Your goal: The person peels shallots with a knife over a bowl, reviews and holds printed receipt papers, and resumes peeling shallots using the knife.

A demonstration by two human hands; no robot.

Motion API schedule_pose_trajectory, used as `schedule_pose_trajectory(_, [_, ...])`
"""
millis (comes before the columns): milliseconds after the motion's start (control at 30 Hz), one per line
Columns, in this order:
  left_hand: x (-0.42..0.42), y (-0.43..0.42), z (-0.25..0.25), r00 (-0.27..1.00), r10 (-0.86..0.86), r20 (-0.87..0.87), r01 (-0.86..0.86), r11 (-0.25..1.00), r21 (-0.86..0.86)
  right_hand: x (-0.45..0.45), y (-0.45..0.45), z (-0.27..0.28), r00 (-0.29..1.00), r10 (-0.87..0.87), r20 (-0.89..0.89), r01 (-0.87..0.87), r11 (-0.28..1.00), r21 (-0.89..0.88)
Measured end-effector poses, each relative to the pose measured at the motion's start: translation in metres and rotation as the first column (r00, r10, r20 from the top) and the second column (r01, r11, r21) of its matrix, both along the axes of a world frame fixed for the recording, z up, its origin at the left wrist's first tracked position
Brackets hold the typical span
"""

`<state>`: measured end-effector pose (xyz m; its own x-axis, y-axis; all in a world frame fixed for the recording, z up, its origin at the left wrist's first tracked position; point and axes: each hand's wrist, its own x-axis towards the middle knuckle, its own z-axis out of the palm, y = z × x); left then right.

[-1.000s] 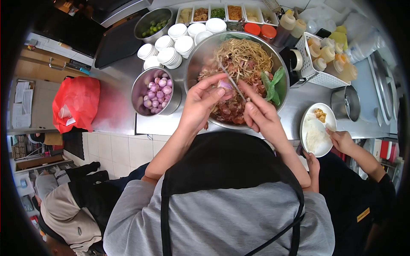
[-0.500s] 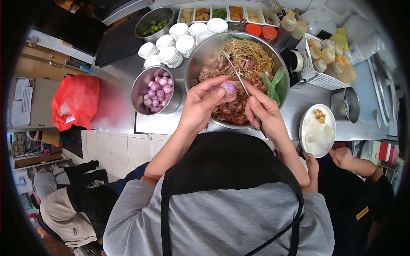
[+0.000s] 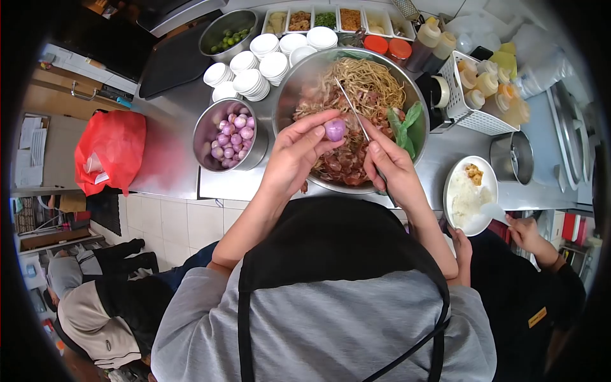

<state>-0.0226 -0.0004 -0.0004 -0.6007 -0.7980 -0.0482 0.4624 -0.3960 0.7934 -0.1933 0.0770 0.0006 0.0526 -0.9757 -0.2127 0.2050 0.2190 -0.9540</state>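
Observation:
Between its fingertips my left hand (image 3: 296,149) pinches a peeled purple shallot (image 3: 335,130) over the near part of a big steel bowl (image 3: 280,95). My right hand (image 3: 389,163) grips a knife (image 3: 352,107) by its dark handle, the thin blade pointing up and to the left, a little right of the shallot. The bowl holds brown stringy roots or peelings (image 3: 372,79), reddish skins (image 3: 344,167) and a green bag or leaf (image 3: 407,130). Left of it stands a steel pot (image 3: 253,156) of purple shallots (image 3: 236,135).
Stacked white dishes (image 3: 251,83), a pot of limes (image 3: 230,40), red-lidded jars (image 3: 399,48) and a basket of bottles (image 3: 484,121) line the counter. A red bag (image 3: 111,149) lies left. At right, a co-worker's hands (image 3: 528,235) hold a spoon and white plate (image 3: 453,204).
The shallot has turned in my left hand and now sits left of the knife, apart from the blade. The co-worker's spoon has moved to the plate's right edge.

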Motion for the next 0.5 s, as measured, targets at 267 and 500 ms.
schedule_pose_trajectory(267, [-0.002,-0.001,-0.011,0.993,0.113,0.017,-0.113,0.993,0.020,0.020,0.003,0.012,0.995,0.065,-0.071,-0.074,0.988,-0.139])
schedule_pose_trajectory(500, [-0.002,0.001,-0.007,0.991,0.127,-0.034,-0.126,0.992,0.029,0.020,0.000,0.009,0.999,0.037,-0.030,-0.040,0.993,-0.107])
